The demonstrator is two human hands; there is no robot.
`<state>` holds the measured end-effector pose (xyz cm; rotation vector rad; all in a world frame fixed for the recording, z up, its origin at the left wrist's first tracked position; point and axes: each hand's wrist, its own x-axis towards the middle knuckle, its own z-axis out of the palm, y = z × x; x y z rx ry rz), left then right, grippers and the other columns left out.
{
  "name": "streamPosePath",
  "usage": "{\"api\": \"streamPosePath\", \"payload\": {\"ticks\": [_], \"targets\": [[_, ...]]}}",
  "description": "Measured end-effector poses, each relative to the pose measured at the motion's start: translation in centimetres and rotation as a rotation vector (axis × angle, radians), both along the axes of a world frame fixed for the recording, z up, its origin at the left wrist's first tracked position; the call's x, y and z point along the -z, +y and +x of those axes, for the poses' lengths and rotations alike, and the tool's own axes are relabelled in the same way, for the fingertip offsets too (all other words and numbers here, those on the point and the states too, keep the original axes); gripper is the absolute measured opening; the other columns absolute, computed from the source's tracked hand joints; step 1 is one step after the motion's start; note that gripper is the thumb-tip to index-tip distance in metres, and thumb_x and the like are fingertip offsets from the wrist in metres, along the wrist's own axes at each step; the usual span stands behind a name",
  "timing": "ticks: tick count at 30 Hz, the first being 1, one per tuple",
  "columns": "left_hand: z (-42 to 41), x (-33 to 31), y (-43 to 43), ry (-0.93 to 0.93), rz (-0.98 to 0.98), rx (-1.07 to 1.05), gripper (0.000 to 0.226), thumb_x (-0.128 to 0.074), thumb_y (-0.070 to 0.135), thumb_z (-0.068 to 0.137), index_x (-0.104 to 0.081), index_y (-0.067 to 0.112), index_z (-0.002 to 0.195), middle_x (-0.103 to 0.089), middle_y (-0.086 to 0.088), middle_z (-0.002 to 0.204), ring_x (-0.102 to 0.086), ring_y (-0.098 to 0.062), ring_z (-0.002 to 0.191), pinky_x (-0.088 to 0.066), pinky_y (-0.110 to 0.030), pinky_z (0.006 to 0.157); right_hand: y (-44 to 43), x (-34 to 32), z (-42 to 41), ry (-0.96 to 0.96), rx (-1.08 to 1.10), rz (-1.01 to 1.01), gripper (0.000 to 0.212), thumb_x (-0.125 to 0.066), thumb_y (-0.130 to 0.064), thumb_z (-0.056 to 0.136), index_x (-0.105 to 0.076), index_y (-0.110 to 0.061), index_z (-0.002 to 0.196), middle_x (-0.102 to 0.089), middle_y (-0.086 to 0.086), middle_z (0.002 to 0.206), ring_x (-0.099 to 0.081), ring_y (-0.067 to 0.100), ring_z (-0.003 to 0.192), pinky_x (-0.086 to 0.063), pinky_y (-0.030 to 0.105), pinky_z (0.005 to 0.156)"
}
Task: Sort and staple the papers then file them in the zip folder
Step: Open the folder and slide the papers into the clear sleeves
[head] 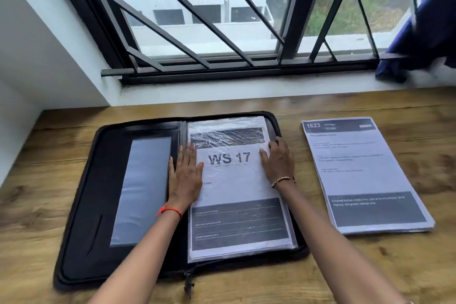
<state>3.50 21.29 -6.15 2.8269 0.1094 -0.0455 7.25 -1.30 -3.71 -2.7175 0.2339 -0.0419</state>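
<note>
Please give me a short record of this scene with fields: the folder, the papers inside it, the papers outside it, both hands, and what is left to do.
folder: black zip folder, lying open on the wooden table
papers inside: "WS 17" living room sheet in a clear plastic sleeve, right half of the folder
papers outside: kitchen stack "1623", on the table to the right of the folder
left hand: flat on the sleeve's left edge
right hand: flat on the sleeve's right edge
stapler: not in view
left to do: kitchen stack not yet filed; folder not yet zipped
</note>
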Motion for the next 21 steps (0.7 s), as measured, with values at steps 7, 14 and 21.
{"api": "streamPosePath", "payload": {"ticks": [7, 14, 21], "targets": [[-4.0, 0.7, -1.0, -0.041, -0.017, 0.005, 0.078, -0.001, 0.052, 0.081, -0.013, 0.013, 0.148, -0.002, -0.007, 0.157, -0.004, -0.017, 0.145, 0.009, -0.040, 0.114, 0.3, -0.1, -3.5, 0.013, 0.097, 0.042, 0.030, -0.057, -0.027, 0.087, -0.058, 0.000, 0.099, -0.053, 0.016, 0.115, -0.042, 0.029, 0.115, -0.033, 0.035, 0.098], [-6.9, 0.5, -3.0, -0.034, -0.012, -0.011, 0.078, -0.002, 0.053, 0.081, -0.014, 0.014, 0.148, -0.001, -0.007, 0.157, 0.002, -0.020, 0.145, 0.013, -0.042, 0.111, 0.2, -1.1, -5.1, 0.138, 0.197, 0.240, 0.034, -0.063, -0.025, 0.083, -0.057, -0.002, 0.106, -0.058, 0.015, 0.117, -0.041, 0.032, 0.119, -0.032, 0.038, 0.098], [-8.8, 0.5, -4.1, -0.032, 0.036, 0.037, 0.077, -0.003, 0.053, 0.083, -0.016, 0.013, 0.148, -0.001, -0.006, 0.157, 0.004, -0.017, 0.143, 0.013, -0.045, 0.111, -0.6, -2.2, -5.4, 0.221, 0.281, 0.422, 0.029, -0.073, -0.021, 0.076, -0.065, 0.003, 0.090, -0.065, 0.018, 0.104, -0.055, 0.033, 0.108, -0.038, 0.038, 0.092]]}}
